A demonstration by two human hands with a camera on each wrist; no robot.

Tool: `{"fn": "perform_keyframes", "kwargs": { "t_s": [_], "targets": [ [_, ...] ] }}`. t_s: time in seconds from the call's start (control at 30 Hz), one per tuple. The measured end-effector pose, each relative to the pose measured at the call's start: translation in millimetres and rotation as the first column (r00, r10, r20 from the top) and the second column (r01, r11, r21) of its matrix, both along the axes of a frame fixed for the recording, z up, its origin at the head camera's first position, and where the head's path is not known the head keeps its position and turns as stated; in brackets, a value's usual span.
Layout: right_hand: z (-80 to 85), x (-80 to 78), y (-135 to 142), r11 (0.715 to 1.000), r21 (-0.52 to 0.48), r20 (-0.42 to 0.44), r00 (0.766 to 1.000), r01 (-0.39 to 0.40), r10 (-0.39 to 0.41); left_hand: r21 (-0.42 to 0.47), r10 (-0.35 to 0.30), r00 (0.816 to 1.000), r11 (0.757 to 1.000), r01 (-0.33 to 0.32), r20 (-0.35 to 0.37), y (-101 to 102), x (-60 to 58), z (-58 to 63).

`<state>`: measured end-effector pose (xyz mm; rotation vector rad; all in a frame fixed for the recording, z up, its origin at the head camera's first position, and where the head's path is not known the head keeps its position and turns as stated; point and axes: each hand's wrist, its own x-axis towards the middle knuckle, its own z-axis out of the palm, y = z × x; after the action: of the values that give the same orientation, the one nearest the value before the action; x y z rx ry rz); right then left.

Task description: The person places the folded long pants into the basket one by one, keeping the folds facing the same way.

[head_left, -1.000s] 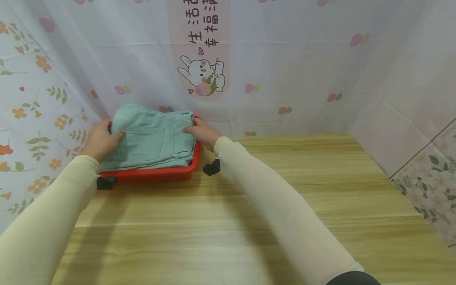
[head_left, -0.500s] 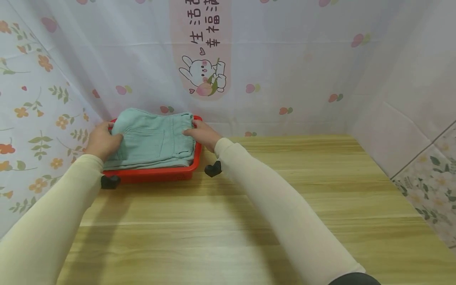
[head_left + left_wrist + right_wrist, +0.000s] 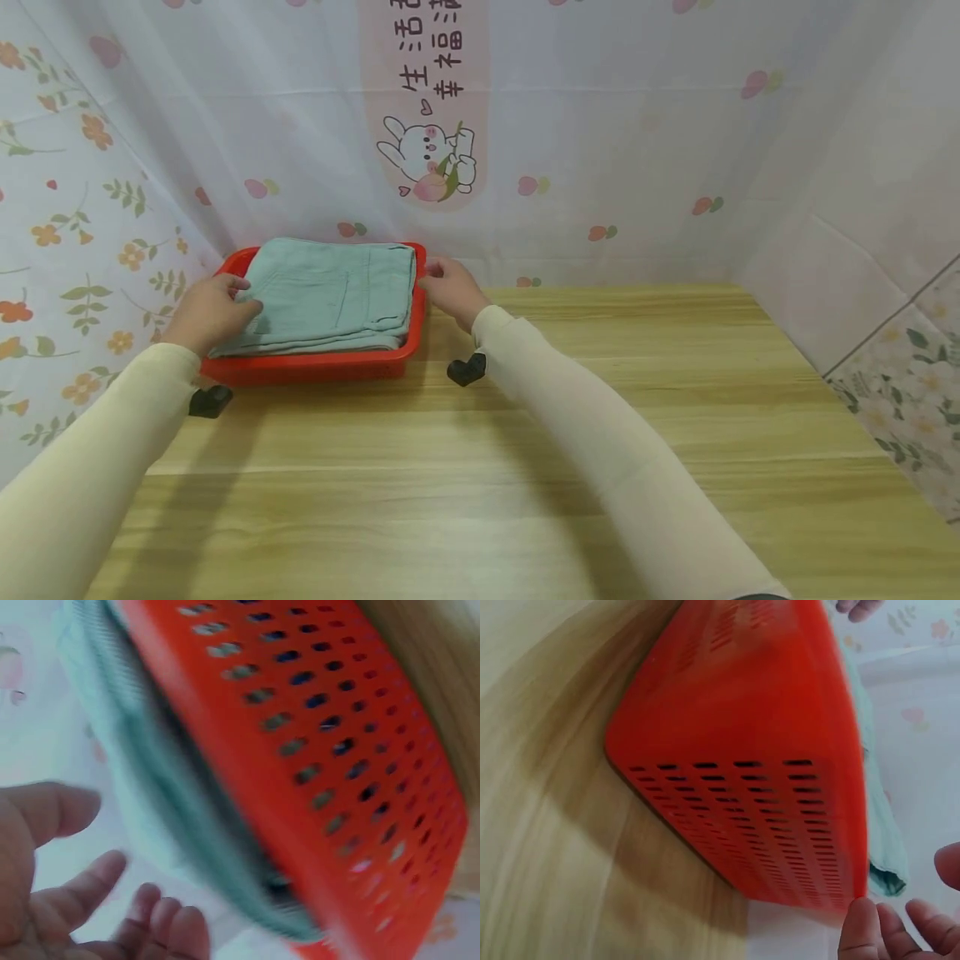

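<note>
Folded light-green trousers (image 3: 307, 287), with a back pocket on top, lie in a red plastic basket (image 3: 322, 367). At the basket's left end is my left hand (image 3: 210, 312), its thumb and fingers spread and loosely bent. The left wrist view shows a gap between this hand (image 3: 45, 915) and the cloth. My right hand (image 3: 453, 292) is just outside the right rim, fingers loosely bent and off the trousers. In the right wrist view a fingertip of that hand (image 3: 911, 934) is close to the rim; I cannot tell if it touches.
The basket stands on a wood-grain table (image 3: 480, 467), against a white printed curtain (image 3: 600, 150) with a rabbit picture. Flowered cloth (image 3: 82, 250) hangs close on the left. A pale panel (image 3: 840, 233) borders the table's right side.
Both hands have let go of the trousers and drawn outward, the right past the rim. The trousers have sunk lower and lie flatter in the basket.
</note>
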<state>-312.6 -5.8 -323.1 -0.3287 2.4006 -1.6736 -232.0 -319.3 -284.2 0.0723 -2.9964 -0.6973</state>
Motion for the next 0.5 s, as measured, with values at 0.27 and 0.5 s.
{"fn": "perform_keyframes", "kwargs": {
  "t_s": [0.27,0.5],
  "targets": [
    [-18.5,0.3,-7,0.995,-0.095,0.094,0.995,0.041,-0.032,-0.184,-0.119,0.967,0.970,0.161,0.224,12,16.2,15.2],
    [-24.3,4.4,-12,0.997,-0.062,0.150,0.988,0.034,-0.025,-0.186,-0.153,0.942,0.959,0.214,0.298,11,16.8,10.3]
  ]
}}
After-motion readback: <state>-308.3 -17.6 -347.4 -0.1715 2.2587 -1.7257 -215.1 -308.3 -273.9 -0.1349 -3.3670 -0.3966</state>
